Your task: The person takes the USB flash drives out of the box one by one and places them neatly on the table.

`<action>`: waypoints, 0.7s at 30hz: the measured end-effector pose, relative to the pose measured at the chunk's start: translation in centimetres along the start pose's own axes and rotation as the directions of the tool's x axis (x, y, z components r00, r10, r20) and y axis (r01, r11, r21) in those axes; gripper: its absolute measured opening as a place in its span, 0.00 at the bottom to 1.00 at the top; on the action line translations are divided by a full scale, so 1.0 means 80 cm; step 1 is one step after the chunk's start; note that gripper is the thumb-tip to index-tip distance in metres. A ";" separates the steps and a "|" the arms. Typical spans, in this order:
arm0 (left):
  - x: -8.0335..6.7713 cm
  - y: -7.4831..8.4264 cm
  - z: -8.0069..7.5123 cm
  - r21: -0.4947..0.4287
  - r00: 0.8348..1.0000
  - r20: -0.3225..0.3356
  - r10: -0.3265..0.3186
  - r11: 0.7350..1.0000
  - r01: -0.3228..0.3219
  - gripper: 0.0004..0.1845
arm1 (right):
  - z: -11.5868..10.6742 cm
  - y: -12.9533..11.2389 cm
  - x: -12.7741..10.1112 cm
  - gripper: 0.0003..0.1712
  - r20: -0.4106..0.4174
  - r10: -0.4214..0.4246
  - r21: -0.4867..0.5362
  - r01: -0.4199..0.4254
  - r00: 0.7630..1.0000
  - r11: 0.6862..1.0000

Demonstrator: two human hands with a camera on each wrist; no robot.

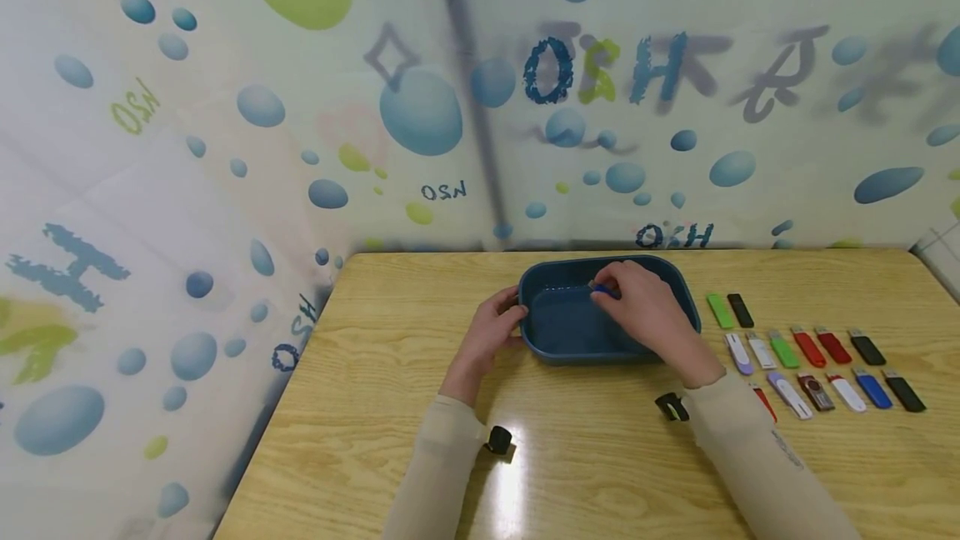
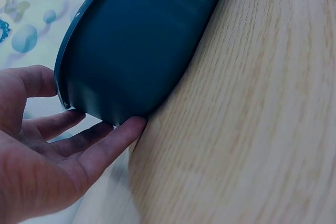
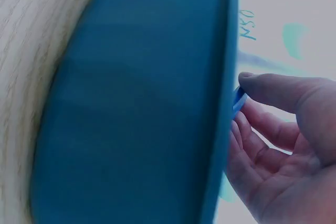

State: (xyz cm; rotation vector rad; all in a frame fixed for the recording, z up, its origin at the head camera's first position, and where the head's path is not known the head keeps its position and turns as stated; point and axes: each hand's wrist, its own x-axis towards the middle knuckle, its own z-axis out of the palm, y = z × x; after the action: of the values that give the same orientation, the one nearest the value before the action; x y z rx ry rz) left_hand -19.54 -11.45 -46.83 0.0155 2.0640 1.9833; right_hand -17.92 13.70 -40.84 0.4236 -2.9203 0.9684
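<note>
A dark blue plastic tray (image 1: 577, 354) stands on the wooden table, its hollow facing up. My left hand (image 1: 491, 332) grips its left end, fingertips against the outer wall (image 2: 115, 66) and at the rim. Over the inside of the tray, my right hand (image 1: 637, 298) pinches a blue USB stick (image 1: 604, 290) between thumb and fingers. The right wrist view shows only a sliver of this USB stick (image 3: 239, 100) above the tray's rim (image 3: 223, 103). Part of the tray's right side is hidden under the right hand and forearm.
Right of the tray, several USB sticks lie in rows, among them a green one (image 1: 720, 311), a dark red one (image 1: 833, 346), a blue one (image 1: 873, 389) and a black one (image 1: 904, 391). The right sleeve partly covers a red one (image 1: 765, 402). A patterned curtain (image 1: 420, 190) hangs behind the table (image 1: 375, 373).
</note>
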 end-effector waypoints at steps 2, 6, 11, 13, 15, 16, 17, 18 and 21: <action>0.000 0.000 0.000 -0.001 1.000 0.004 0.001 1.000 -0.001 0.28 | -0.004 0.001 -0.004 0.11 -0.013 0.006 0.013 -0.006 1.000 1.000; 0.000 0.000 -0.001 -0.002 1.000 0.011 0.005 1.000 -0.005 0.28 | -0.013 0.004 -0.009 0.11 -0.045 0.012 0.021 -0.011 0.999 1.000; 0.000 -0.002 -0.001 0.006 1.000 0.010 0.008 1.000 -0.008 0.28 | -0.030 0.011 -0.016 0.12 -0.064 0.037 0.036 -0.035 0.997 0.999; -0.001 -0.001 0.000 0.011 1.000 0.008 0.006 1.000 -0.006 0.28 | -0.037 0.014 -0.019 0.13 -0.074 0.050 0.041 -0.047 0.996 0.998; -0.001 0.000 0.000 0.013 1.000 0.006 0.003 1.000 -0.003 0.27 | -0.044 0.017 -0.023 0.14 -0.081 0.064 0.049 -0.061 0.995 0.997; -0.002 0.000 0.000 0.015 1.000 0.004 0.001 1.000 -0.001 0.27 | -0.048 0.019 -0.025 0.15 -0.086 0.072 0.051 -0.068 0.994 0.996; -0.002 0.000 0.001 0.015 1.000 0.003 0.000 1.000 0.000 0.27 | -0.052 0.021 -0.027 0.16 -0.091 0.078 0.053 -0.074 0.993 0.996; -0.003 0.000 0.001 0.015 1.000 0.003 0.002 1.000 -0.002 0.27 | -0.056 0.024 -0.030 0.17 -0.097 0.087 0.055 -0.082 0.991 0.995; -0.003 0.001 0.000 0.015 1.000 0.006 0.009 1.000 -0.009 0.28 | -0.066 0.033 -0.037 0.20 -0.127 0.107 0.056 -0.100 0.986 0.993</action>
State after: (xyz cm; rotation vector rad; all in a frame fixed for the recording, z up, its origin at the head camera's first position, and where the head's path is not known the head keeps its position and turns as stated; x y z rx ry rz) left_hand -19.30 -11.47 -46.73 0.0344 2.0782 1.9710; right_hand -16.05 19.55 -38.47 0.2040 -2.8308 1.0411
